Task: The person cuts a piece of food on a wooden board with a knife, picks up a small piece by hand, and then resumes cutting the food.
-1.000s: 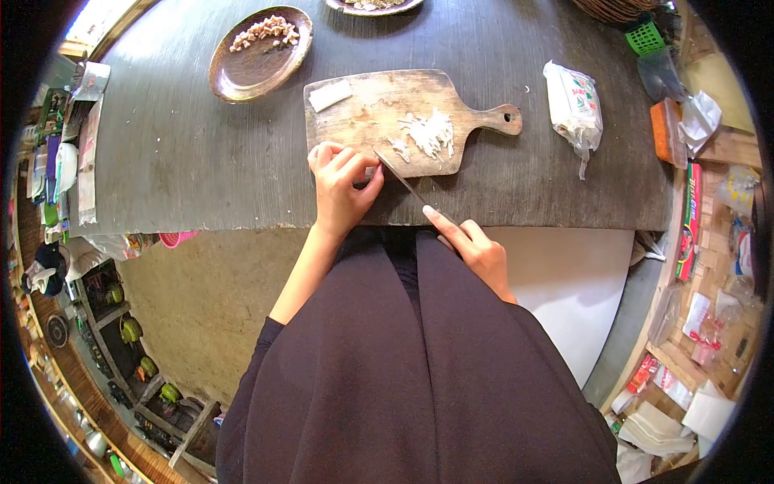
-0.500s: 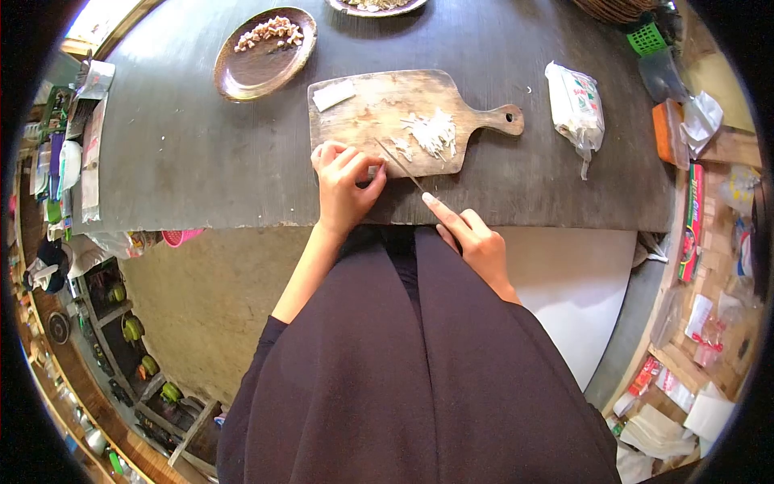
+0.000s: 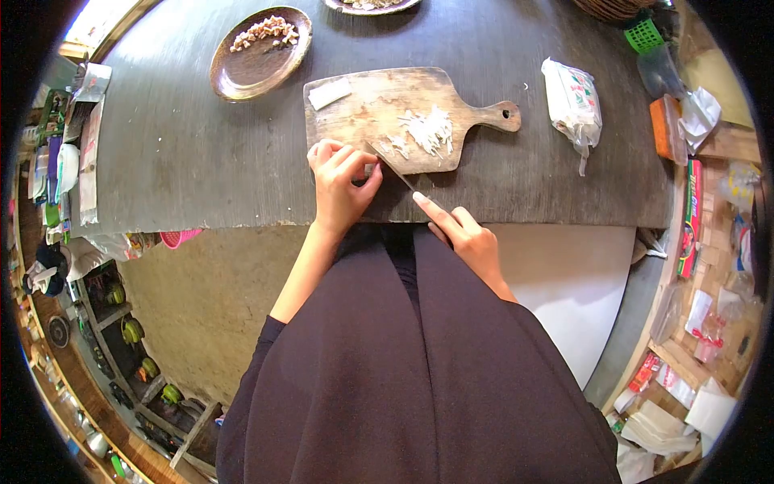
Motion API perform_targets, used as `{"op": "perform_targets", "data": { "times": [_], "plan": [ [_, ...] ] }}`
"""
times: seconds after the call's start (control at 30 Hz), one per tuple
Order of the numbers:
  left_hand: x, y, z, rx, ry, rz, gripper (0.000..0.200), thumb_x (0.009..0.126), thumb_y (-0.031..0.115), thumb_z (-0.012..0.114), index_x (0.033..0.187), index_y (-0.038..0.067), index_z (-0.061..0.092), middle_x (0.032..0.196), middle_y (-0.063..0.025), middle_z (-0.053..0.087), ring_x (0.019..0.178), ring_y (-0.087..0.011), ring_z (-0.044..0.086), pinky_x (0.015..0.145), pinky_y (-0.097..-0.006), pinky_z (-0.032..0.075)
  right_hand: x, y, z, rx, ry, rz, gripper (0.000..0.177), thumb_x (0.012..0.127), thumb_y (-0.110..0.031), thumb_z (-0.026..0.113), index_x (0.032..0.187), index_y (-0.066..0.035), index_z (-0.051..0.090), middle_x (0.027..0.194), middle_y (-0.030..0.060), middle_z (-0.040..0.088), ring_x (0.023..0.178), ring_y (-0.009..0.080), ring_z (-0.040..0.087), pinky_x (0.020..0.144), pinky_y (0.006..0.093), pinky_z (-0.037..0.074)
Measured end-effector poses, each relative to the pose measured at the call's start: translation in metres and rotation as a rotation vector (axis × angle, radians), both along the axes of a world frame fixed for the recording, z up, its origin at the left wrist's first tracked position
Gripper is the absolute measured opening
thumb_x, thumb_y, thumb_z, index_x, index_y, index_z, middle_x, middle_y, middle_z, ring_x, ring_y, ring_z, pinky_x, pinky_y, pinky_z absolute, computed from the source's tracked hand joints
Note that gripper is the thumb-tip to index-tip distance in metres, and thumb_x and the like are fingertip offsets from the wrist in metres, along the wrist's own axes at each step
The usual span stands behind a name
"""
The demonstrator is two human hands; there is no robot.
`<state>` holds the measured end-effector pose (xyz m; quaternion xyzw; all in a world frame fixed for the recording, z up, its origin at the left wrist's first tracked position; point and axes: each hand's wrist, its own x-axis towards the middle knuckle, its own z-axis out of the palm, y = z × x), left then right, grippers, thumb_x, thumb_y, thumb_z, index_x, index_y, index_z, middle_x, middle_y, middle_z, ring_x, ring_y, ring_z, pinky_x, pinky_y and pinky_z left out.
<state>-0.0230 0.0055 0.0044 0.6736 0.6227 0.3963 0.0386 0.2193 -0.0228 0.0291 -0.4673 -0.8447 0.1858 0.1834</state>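
My right hand is closed round the handle of a thin knife, index finger stretched along it. The blade slants over the near edge of a wooden cutting board, its tip beside my left fingers. My left hand is closed in a pinch at the board's near left corner; what it pinches is hidden by the fingers. Thin white strips lie heaped on the board's right half, with a few loose ones nearer the blade. A flat white block rests at the far left corner.
Behind the board stands a brown plate with small brownish chunks. Another plate is cut off at the top. A white plastic packet lies right of the board's handle. The dark table's front edge runs close to my body.
The knife has shifted slightly left, closer to my left fingertips, and my right hand has moved a little with it. My left hand keeps its pinch; the whole view has shifted slightly.
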Motion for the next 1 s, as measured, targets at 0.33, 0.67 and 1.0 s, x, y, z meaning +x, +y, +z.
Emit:
{"op": "perform_targets", "data": {
  "times": [0.33,0.67,1.0],
  "plan": [
    [-0.001,-0.003,-0.002,0.008,-0.027,-0.015,0.016,0.070,0.005,0.081,0.080,0.011,0.071,0.066,0.0006,0.055,0.080,-0.0247,0.054,0.083,-0.0395,0.042,0.003,-0.003,0.013,-0.098,0.021,-0.018,0.058,0.090,-0.010,0.074,0.142,-0.032,0.064,0.077,0.0060,0.053,0.059,0.0229,0.060,0.059,0.0388,0.053],
    [0.000,-0.004,0.001,-0.013,-0.023,0.015,0.015,0.072,0.005,0.082,0.081,0.011,0.071,0.067,0.0001,0.057,0.082,-0.0254,0.055,0.085,-0.0390,0.041,0.009,0.001,0.008,-0.058,0.056,0.005,0.058,0.094,-0.024,0.073,0.147,-0.041,0.057,0.077,0.0044,0.050,0.053,0.0247,0.058,0.052,0.0388,0.052],
    [0.000,-0.005,-0.004,-0.039,-0.040,0.033,0.012,0.075,0.011,0.082,0.081,0.014,0.072,0.067,0.0025,0.059,0.088,-0.0250,0.056,0.093,-0.0425,0.037,-0.001,0.006,0.008,-0.109,0.076,-0.019,0.055,0.094,-0.016,0.071,0.144,-0.036,0.061,0.077,0.0072,0.052,0.058,0.0272,0.058,0.056,0.0406,0.052]
  ]
}}
